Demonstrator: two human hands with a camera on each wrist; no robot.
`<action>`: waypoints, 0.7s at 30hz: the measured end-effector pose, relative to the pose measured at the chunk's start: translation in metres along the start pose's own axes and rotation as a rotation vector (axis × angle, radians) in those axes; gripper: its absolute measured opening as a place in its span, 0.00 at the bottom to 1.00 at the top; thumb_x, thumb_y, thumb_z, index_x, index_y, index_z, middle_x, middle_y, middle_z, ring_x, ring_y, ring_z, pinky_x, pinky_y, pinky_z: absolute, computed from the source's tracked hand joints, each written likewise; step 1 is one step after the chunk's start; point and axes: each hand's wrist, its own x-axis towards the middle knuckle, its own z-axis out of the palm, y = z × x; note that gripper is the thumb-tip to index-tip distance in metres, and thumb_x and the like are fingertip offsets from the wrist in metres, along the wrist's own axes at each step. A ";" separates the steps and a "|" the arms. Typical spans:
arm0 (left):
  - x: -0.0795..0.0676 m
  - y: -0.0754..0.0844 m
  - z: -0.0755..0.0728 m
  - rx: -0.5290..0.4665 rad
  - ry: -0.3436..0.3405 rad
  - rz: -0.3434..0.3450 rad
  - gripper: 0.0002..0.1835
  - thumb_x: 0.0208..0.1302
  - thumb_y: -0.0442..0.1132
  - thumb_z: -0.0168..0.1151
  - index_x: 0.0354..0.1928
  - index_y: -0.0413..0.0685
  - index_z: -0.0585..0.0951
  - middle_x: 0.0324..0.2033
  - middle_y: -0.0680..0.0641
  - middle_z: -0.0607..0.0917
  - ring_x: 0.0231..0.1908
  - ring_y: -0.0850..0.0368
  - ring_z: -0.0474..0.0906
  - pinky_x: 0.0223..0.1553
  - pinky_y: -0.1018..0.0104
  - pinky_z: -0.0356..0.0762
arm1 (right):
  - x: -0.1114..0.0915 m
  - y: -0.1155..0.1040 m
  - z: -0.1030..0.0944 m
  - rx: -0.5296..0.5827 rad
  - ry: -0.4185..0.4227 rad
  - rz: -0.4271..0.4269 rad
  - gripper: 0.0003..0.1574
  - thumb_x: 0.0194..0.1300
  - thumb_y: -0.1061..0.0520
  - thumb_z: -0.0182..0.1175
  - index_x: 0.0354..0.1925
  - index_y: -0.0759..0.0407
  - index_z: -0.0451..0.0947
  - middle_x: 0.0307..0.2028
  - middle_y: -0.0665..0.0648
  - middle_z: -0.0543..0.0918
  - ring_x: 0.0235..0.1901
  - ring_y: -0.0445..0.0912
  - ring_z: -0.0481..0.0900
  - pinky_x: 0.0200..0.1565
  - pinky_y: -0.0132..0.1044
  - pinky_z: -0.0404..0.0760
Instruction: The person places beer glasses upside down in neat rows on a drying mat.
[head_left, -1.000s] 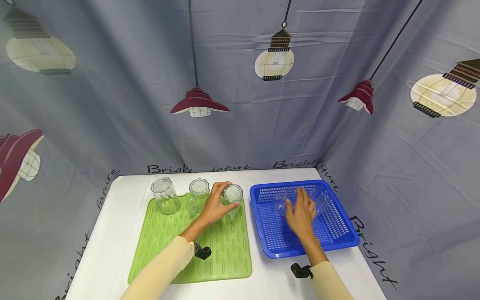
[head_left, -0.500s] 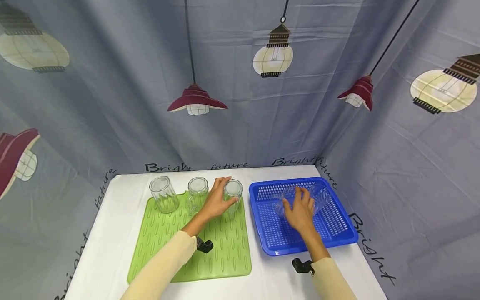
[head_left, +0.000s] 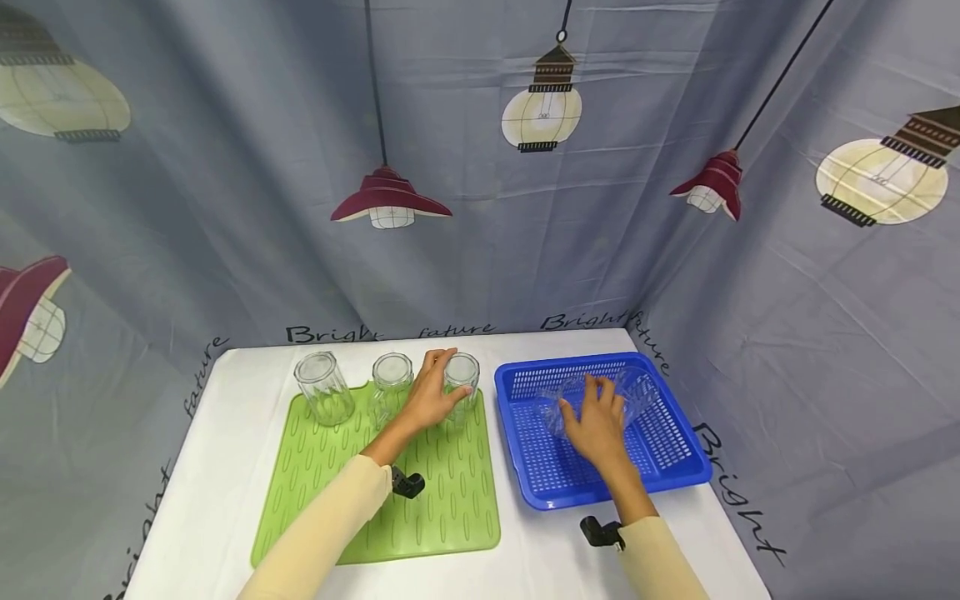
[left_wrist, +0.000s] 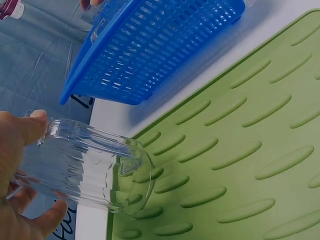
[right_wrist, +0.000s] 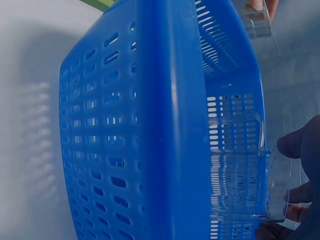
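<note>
In the head view my left hand (head_left: 429, 400) holds an upturned clear glass mug (head_left: 461, 371) at the back right of the green mat (head_left: 442, 517). The left wrist view has thumb and fingers around the base of this mug (left_wrist: 90, 165), its rim down at the mat. My right hand (head_left: 596, 425) reaches into the blue basket (head_left: 506, 433). There it grips the base end of another clear glass mug (right_wrist: 240, 185), thumb on one side and fingers on the other. Further clear glass shows beside that hand, partly hidden.
Another upturned mug (head_left: 392, 375) stands on the mat left of my left hand, and a taller glass (head_left: 322, 387) at its back left corner. The basket stands right of the mat on a white table (head_left: 195, 500). A grey curtain (head_left: 480, 275) hangs behind.
The mug in my left hand has shifted slightly toward the back and turned, so its handle no longer shows. My right hand has moved slightly left inside the basket. The view has shifted a little.
</note>
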 end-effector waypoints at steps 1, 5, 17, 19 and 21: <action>0.000 0.000 0.000 -0.001 0.000 -0.008 0.45 0.70 0.45 0.75 0.83 0.51 0.63 0.76 0.41 0.66 0.49 0.48 0.78 0.60 0.46 0.82 | 0.000 0.000 -0.001 0.000 -0.002 0.001 0.49 0.82 0.45 0.56 0.83 0.72 0.50 0.78 0.76 0.51 0.70 0.73 0.56 0.72 0.74 0.63; 0.000 -0.001 0.000 -0.011 0.000 -0.022 0.46 0.71 0.46 0.74 0.84 0.51 0.61 0.77 0.41 0.66 0.52 0.46 0.78 0.62 0.43 0.81 | 0.000 0.000 -0.003 -0.010 -0.003 0.010 0.49 0.81 0.45 0.57 0.83 0.71 0.51 0.78 0.75 0.52 0.71 0.72 0.58 0.70 0.73 0.68; -0.022 -0.013 0.001 -0.019 0.027 -0.059 0.49 0.74 0.53 0.69 0.87 0.56 0.53 0.81 0.41 0.64 0.80 0.38 0.65 0.80 0.36 0.68 | 0.001 0.001 -0.003 0.003 -0.015 0.033 0.49 0.79 0.43 0.61 0.83 0.66 0.55 0.79 0.72 0.55 0.73 0.72 0.62 0.59 0.73 0.81; -0.025 -0.013 0.000 -0.022 0.026 -0.058 0.49 0.74 0.54 0.69 0.87 0.57 0.52 0.81 0.42 0.64 0.80 0.39 0.65 0.79 0.37 0.68 | 0.002 0.002 -0.005 0.014 -0.011 0.035 0.49 0.79 0.43 0.61 0.83 0.66 0.55 0.78 0.72 0.55 0.73 0.73 0.62 0.58 0.74 0.81; -0.028 -0.014 0.001 -0.027 0.027 -0.055 0.50 0.73 0.55 0.69 0.87 0.58 0.52 0.82 0.43 0.64 0.80 0.38 0.65 0.79 0.36 0.69 | 0.003 0.002 -0.007 0.026 0.001 0.038 0.49 0.78 0.44 0.61 0.83 0.66 0.56 0.78 0.73 0.56 0.73 0.73 0.62 0.56 0.75 0.81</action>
